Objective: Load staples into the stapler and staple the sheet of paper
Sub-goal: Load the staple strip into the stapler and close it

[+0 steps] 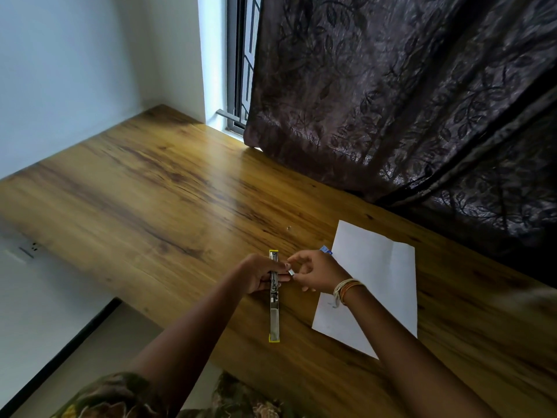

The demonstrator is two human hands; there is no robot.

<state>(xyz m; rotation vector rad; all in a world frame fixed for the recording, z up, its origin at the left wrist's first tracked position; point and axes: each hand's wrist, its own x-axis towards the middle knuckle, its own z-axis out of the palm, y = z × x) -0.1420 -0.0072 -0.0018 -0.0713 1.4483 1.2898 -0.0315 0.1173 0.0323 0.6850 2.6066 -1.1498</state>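
A yellow stapler (274, 315) lies unfolded flat on the wooden table (150, 200), its metal channel facing up. My left hand (259, 274) grips the stapler's middle. My right hand (316, 274) pinches a small silver strip of staples (291, 272) just right of the channel, touching my left fingertips. A white sheet of paper (373, 279) lies to the right, partly under my right wrist. A blue staple box (326, 250) peeks out behind my right hand at the paper's left edge.
A dark patterned curtain (391, 101) hangs down onto the table's far right side, beside a window (241, 70). A tiny loose bit (289, 227) lies on the wood beyond the stapler. The table's near edge runs diagonally below my forearms.
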